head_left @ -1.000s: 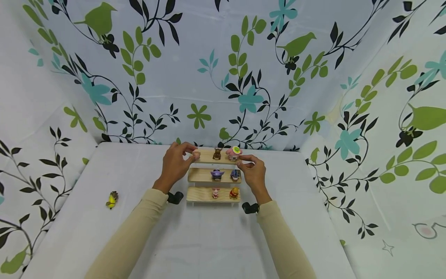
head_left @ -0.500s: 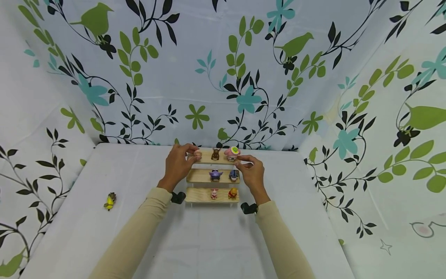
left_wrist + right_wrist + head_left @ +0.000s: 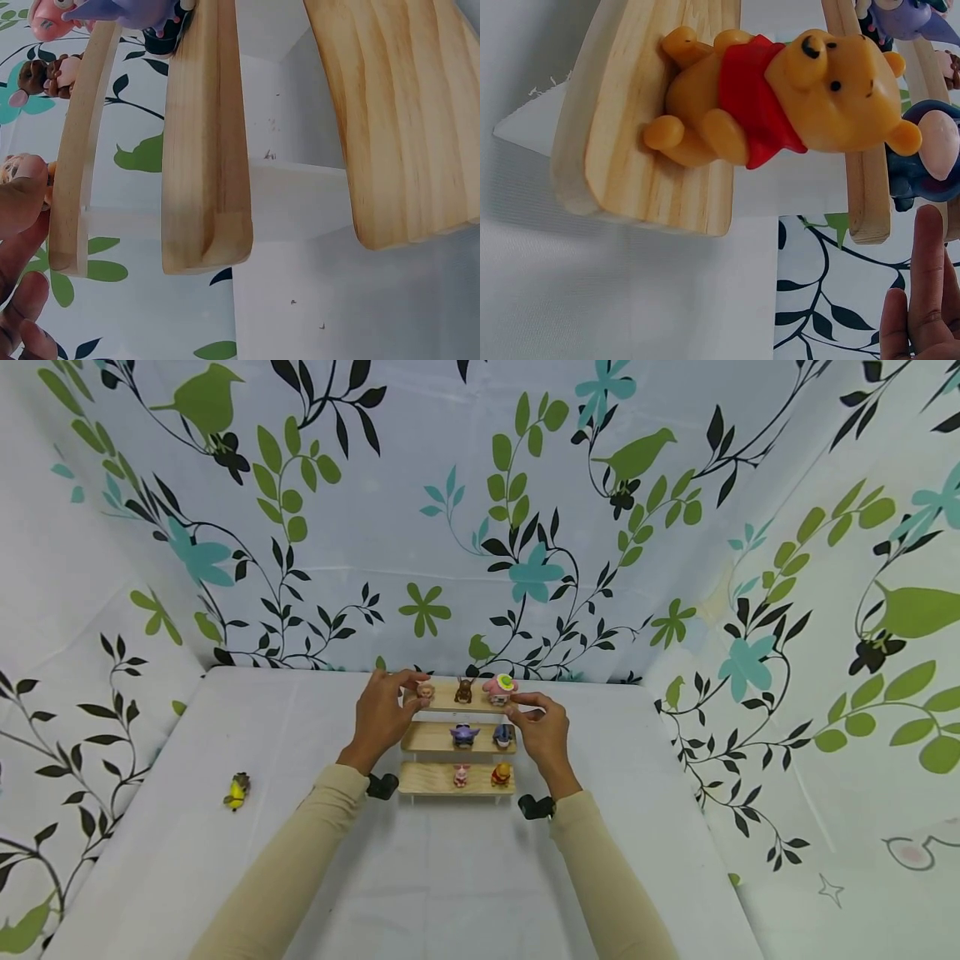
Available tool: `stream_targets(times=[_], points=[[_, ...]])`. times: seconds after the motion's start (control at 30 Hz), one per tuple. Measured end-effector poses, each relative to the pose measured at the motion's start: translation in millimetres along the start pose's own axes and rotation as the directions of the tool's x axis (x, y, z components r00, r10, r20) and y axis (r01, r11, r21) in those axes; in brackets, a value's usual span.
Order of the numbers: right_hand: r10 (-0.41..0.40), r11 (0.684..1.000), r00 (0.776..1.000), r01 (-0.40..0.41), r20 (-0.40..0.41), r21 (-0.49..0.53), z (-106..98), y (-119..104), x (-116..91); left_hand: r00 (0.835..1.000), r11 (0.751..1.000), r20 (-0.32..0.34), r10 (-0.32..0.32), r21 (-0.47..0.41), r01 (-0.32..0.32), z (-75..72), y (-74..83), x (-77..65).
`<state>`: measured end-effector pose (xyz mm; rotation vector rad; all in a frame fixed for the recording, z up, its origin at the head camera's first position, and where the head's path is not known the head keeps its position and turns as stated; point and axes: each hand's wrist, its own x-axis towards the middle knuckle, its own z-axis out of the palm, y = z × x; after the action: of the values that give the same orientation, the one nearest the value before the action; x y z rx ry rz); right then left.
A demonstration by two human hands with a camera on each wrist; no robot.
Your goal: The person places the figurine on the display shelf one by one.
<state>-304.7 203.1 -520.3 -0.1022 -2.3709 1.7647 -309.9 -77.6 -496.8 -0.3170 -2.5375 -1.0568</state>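
In the head view, my left hand [image 3: 381,710] pinches a small tan figurine [image 3: 425,691] at the left end of the top wooden shelf [image 3: 444,702]. Its thumb and a finger lie against the figurine in the left wrist view. My right hand [image 3: 544,727] pinches the right end of that shelf, beside a pink figurine [image 3: 499,688] with a green-yellow top; in the right wrist view its thumb is hidden. A brown antlered figurine [image 3: 463,692] stands between these two on the top shelf.
On the middle shelf [image 3: 427,737] stand a purple figurine [image 3: 464,736] and a blue donkey figurine [image 3: 502,737]. The bottom shelf [image 3: 427,779] bears a pink piglet figurine [image 3: 461,775] and a Winnie-the-Pooh figurine [image 3: 780,105]. A yellow figurine [image 3: 237,792] lies on the white table at left.
The tan figurine's face shows more between my left fingers than before, and it has turned toward the front. My right hand stays at the shelf's right end.
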Motion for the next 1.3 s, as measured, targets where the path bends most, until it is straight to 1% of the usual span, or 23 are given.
stream_targets(times=[0.17, 0.37, 0.53, 0.7, 0.87, 1.0, 1.17, 1.3], points=[[-0.002, 1.000, 1.000, 0.002, 0.003, -0.002, 0, 1, 0, 1.000, 1.000, -0.007, 0.001, -0.007, -0.001, 0.1, -1.8, -0.4], [-0.009, 1.000, 1.000, 0.009, 0.006, 0.013, 1, 2, 1, 1.000, 1.000, 0.006, -0.022, -0.015, 0.022, -2.2, -2.8, -1.2], [-0.007, 1.000, 1.000, 0.007, 0.006, 0.011, 2, 3, 1, 1.000, 1.000, -0.007, -0.016, -0.015, 0.015, -7.4, -7.4, -6.3], [-0.002, 1.000, 1.000, 0.002, 0.009, 0.012, 1, 3, 2, 0.999, 1.000, -0.032, -0.015, 0.005, 0.015, -16.9, -14.8, -15.8], [-0.006, 1.000, 1.000, 0.006, 0.009, 0.015, 0, 4, 1, 0.999, 0.999, -0.041, -0.025, 0.020, 0.026, -28.9, -24.5, -26.5], [-0.006, 1.000, 1.000, 0.006, 0.013, 0.018, 0, 5, 1, 0.998, 0.998, -0.039, -0.043, 0.034, 0.045, -40.0, -32.5, -35.9], [-0.011, 1.000, 1.000, 0.011, 0.012, 0.029, -1, 6, 1, 0.996, 0.994, -0.026, -0.082, 0.065, 0.084, -52.0, -42.4, -47.1], [-0.020, 0.999, 1.000, 0.019, 0.016, 0.036, -1, 7, 2, 0.994, 0.990, -0.007, -0.108, 0.088, 0.109, -58.9, -51.0, -60.4]])
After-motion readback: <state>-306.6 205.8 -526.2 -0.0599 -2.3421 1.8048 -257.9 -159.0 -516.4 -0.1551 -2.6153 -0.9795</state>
